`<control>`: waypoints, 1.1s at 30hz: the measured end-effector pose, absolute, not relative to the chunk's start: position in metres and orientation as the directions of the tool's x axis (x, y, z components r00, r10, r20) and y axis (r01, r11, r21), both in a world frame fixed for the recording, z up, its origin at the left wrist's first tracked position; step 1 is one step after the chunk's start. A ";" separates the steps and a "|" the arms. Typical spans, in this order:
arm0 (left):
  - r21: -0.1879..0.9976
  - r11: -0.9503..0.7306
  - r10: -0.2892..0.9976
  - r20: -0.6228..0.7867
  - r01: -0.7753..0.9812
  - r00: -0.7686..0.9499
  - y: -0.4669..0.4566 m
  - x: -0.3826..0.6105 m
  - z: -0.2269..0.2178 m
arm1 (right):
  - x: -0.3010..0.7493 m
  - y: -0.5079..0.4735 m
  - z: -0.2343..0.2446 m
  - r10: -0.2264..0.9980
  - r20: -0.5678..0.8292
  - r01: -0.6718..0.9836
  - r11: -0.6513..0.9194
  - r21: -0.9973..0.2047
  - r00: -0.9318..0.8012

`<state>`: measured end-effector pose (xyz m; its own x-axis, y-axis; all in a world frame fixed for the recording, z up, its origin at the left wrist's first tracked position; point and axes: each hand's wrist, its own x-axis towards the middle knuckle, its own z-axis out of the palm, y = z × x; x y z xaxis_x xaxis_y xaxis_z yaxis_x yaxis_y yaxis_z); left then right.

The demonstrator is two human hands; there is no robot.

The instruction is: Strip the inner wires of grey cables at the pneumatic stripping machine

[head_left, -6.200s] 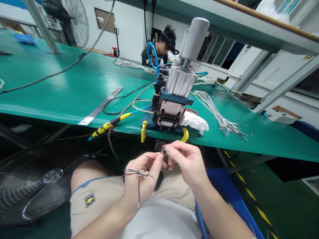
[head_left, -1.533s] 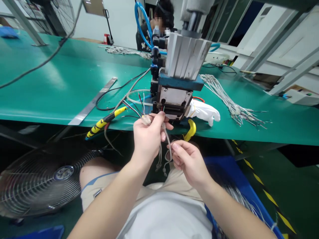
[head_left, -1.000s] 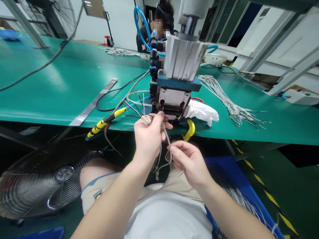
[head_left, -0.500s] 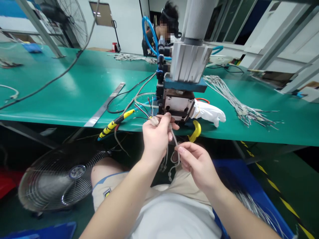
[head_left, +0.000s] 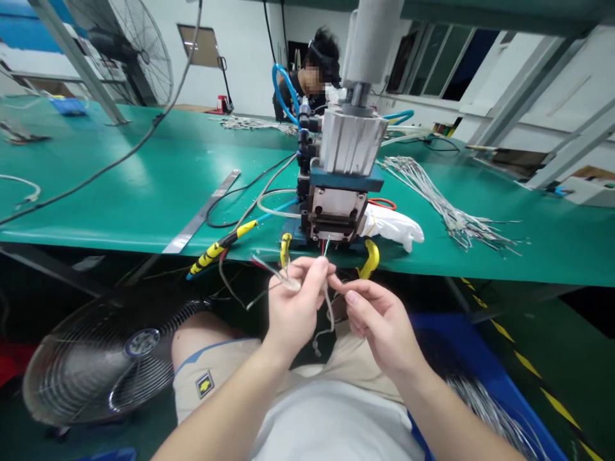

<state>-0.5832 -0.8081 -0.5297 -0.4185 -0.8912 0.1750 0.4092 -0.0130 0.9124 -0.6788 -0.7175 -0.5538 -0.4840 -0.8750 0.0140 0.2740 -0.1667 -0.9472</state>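
My left hand (head_left: 295, 301) is closed around cables at the front of a pneumatic machine (head_left: 336, 211). Thin red, green and white wire ends (head_left: 327, 245) stick out past its fingers toward the machine's lower slot. Across the same hand lies a second cable end (head_left: 291, 283), its loose wires fanning to the left. A grey cable (head_left: 330, 310) hangs below the fingers, with a small connector (head_left: 316, 346) at its lower end. My right hand (head_left: 382, 323) is pinched close beside the left fingertips; what it grips is hidden.
Bundled cables (head_left: 446, 205) lie on the green table (head_left: 144, 198) right of the machine, near a white glove (head_left: 394, 224). A metal ruler (head_left: 202, 211) lies left. Yellow handles (head_left: 369, 259) flank the machine's base. A floor fan (head_left: 139, 346) and blue bin (head_left: 432, 326) stand below; a person (head_left: 307, 77) is opposite.
My left hand has drawn back from the machine's front, and coloured wire ends now point at its slot. A metal rod now shows above the machine's cylinder block. The view has shifted slightly.
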 end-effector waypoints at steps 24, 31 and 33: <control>0.954 -0.044 -0.830 0.130 0.297 -0.543 -0.771 -0.546 -0.551 | -0.667 -0.721 -0.535 -0.881 0.036 0.324 -0.211 -0.922 -0.472; 0.938 -0.075 -0.814 0.137 0.337 -0.564 -0.771 -0.548 -0.550 | -0.661 -0.717 -0.531 -0.923 0.128 0.345 -0.261 -0.902 -0.363; 0.942 -0.078 -0.814 0.129 0.327 -0.567 -0.770 -0.548 -0.550 | -0.660 -0.719 -0.530 -0.925 0.133 0.360 -0.267 -0.894 -0.355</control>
<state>-0.5478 -0.7702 -0.5497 -0.5666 -0.8138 0.1291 0.3271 -0.0784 0.9417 -0.6602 -0.7191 -0.5297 -0.3555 -0.9252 0.1330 0.3600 -0.2668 -0.8940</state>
